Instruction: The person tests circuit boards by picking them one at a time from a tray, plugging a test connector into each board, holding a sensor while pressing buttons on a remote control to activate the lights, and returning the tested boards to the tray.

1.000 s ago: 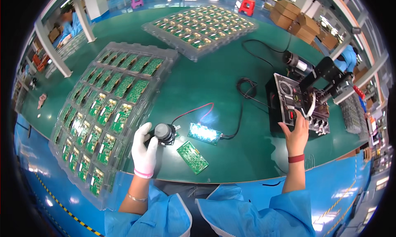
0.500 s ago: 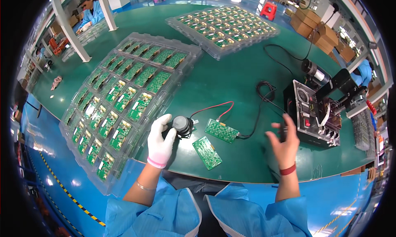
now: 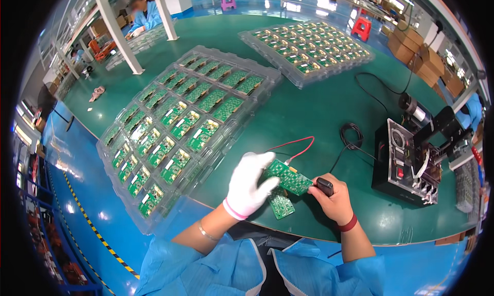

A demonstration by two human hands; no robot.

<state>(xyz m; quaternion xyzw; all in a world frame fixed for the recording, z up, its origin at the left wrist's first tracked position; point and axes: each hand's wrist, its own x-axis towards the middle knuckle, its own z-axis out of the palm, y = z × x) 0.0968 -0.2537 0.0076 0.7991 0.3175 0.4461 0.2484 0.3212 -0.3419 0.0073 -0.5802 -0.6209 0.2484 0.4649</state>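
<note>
My gloved left hand [image 3: 250,186] curls round the left end of a green circuit board [image 3: 290,178], thumb in front and fingers behind. A red wire [image 3: 303,139] rises from the board's top edge. At its right end my bare right hand [image 3: 334,199] grips a black plug [image 3: 324,187], the thumb close to the board's corner. Partly beneath that board, a second green circuit board [image 3: 281,204] lies on the table. Whatever sits behind my left hand is hidden.
A clear tray of circuit boards [image 3: 247,116] stands at left, another tray [image 3: 293,77] farther back. A black test box [image 3: 391,177] with a coiled black cable [image 3: 351,136] beside it is on the right. A person in blue [image 3: 149,17] works at far left.
My right hand has come left from beside the test box to the board's right end. My left hand has left the round black part for the board, which is now raised and tilted.
</note>
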